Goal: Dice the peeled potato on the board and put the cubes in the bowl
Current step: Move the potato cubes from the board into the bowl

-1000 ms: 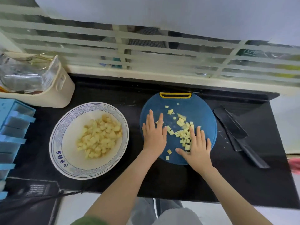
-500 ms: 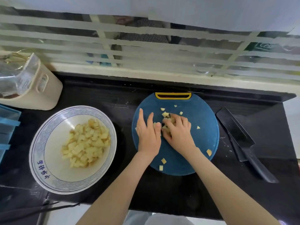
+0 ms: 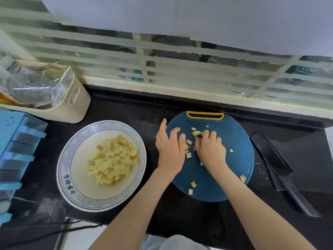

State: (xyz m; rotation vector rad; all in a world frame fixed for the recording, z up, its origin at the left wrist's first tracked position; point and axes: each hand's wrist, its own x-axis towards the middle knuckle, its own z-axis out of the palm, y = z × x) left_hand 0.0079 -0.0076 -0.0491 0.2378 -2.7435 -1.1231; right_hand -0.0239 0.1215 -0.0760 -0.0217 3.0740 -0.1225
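A round blue cutting board (image 3: pixel 232 134) with a yellow handle lies on the black counter. Potato cubes (image 3: pixel 188 155) are scattered on it, most of them gathered between my hands. My left hand (image 3: pixel 170 148) stands on the board's left edge, fingers straight, cupped against the cubes. My right hand (image 3: pixel 210 149) is curled over a heap of cubes in the board's middle; how many it grips is hidden. A white bowl with a blue rim (image 3: pixel 66 159) left of the board holds a pile of diced potato (image 3: pixel 113 161).
A black knife (image 3: pixel 281 170) lies on the counter right of the board. A beige basket (image 3: pixel 72 103) with plastic bags stands at the back left, a blue rack (image 3: pixel 16 152) at the far left. A window sill runs behind the counter.
Both hands lay flat and apart around the cubes. They have swept together, the right hand curling over the gathered cubes while the left hand turned upright beside them.
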